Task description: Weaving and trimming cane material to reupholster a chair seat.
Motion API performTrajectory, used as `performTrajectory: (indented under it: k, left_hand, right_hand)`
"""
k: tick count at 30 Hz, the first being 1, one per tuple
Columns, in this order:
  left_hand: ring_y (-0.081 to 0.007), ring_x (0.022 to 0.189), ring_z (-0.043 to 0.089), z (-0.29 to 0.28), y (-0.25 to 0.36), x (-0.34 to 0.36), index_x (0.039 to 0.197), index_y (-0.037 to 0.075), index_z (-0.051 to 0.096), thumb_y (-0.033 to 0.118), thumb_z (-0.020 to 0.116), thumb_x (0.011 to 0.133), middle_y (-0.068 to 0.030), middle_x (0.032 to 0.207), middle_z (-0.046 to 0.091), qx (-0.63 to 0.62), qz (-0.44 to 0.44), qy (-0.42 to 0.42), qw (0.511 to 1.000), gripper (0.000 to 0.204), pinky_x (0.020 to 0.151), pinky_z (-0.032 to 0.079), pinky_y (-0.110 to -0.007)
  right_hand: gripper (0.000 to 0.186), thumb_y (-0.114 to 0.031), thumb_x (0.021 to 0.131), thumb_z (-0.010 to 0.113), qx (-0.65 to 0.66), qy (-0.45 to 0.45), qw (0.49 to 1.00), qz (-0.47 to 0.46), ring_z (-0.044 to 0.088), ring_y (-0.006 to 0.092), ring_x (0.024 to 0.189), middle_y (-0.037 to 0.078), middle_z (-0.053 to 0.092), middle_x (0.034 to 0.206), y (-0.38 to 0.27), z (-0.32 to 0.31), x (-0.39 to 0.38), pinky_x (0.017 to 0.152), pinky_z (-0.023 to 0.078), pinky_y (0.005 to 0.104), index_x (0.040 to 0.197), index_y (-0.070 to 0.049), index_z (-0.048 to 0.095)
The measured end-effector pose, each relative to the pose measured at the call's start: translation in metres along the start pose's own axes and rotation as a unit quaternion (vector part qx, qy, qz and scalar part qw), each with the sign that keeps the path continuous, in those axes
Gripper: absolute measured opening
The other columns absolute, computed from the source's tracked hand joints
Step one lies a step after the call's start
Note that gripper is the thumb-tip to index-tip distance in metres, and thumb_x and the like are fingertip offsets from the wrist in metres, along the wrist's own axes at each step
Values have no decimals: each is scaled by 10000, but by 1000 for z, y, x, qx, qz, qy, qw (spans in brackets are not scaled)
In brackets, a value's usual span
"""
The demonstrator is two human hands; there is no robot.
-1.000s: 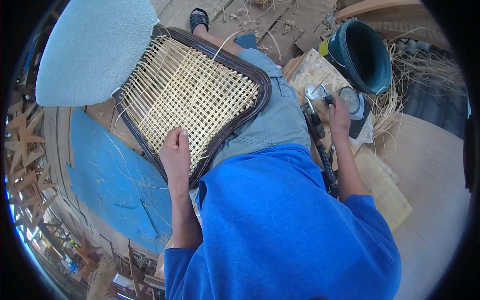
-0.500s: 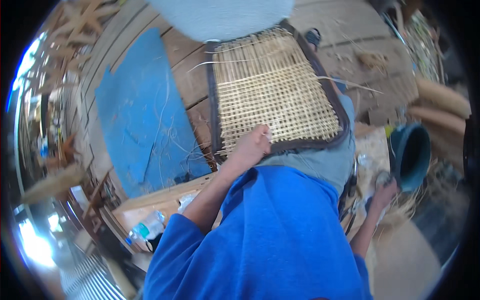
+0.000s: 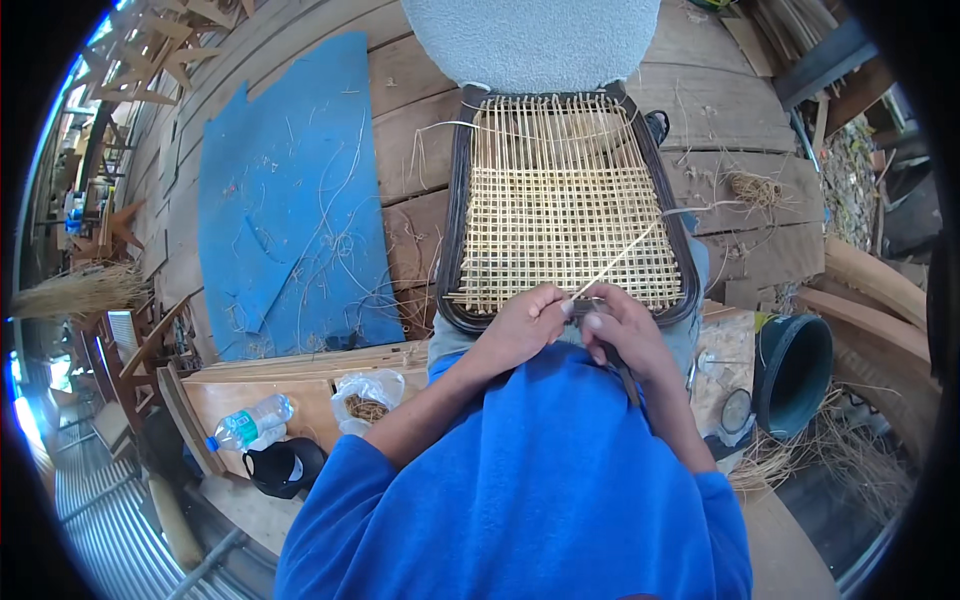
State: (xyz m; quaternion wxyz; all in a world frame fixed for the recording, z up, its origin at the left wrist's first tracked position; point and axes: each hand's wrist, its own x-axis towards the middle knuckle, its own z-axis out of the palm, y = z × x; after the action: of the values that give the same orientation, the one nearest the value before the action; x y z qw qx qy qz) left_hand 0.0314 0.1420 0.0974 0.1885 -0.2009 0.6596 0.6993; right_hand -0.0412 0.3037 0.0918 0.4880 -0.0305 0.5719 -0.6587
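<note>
A floor of weathered grey-brown wooden planks [image 3: 412, 110] spreads across the far side, with one large blue flat sheet [image 3: 290, 190], strewn with thin loose strands, on the left. One dark brown wooden frame [image 3: 457, 200] lies over the person's lap, in the middle, filled with one woven panel of pale yellow cane [image 3: 560, 220]; the near part is a close grid, while the far part shows mostly lengthwise strips. One light blue textured cushion [image 3: 535, 40] adjoins the frame's far end.

Two hands meet at the frame's near edge. The left hand [image 3: 520, 325] has thumb and forefinger pinched narrow on one pale cane strand [image 3: 617, 258], which slants far and right over the weave. The right hand [image 3: 630, 335], just beside it, curls its fingers around one slim dark tool [image 3: 628, 383], mostly hidden.

Near left are one clear plastic bottle [image 3: 252, 422] with a blue lid, one translucent plastic bag [image 3: 365, 392] of brown fibres and one black cap [image 3: 283, 468]. On the right stands one dark green round bucket [image 3: 793, 375].
</note>
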Motion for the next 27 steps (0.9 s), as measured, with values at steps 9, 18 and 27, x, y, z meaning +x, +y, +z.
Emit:
performTrajectory:
  k: [9, 18, 27]
  left_hand:
    - [-53, 595, 435, -16, -16, -10, 860, 16, 568, 246, 494, 877, 12, 643, 485, 52, 2, -8, 999, 243, 533, 363, -210]
    - [-48, 607, 443, -46, -33, -47, 845, 19, 589, 243, 534, 853, 17, 667, 501, 80, -28, 6, 996, 231, 547, 364, -200]
    - [-39, 592, 422, -11, -26, -3, 831, 26, 573, 175, 498, 880, 22, 649, 489, 68, 2, 42, 997, 174, 529, 349, -193]
  right_hand:
    - [151, -117, 832, 569, 106, -46, 993, 5, 445, 76, 476, 31, 511, 692, 8, 3, 16, 420, 362, 189, 919, -17, 496]
    - [171, -158, 861, 516, 126, 96, 986, -44, 438, 74, 449, 27, 504, 667, 4, -56, 19, 407, 341, 192, 960, -19, 508]
    - [230, -142, 799, 622, 80, -60, 994, 38, 450, 66, 483, 42, 540, 690, 25, 4, 22, 414, 338, 193, 913, -6, 474]
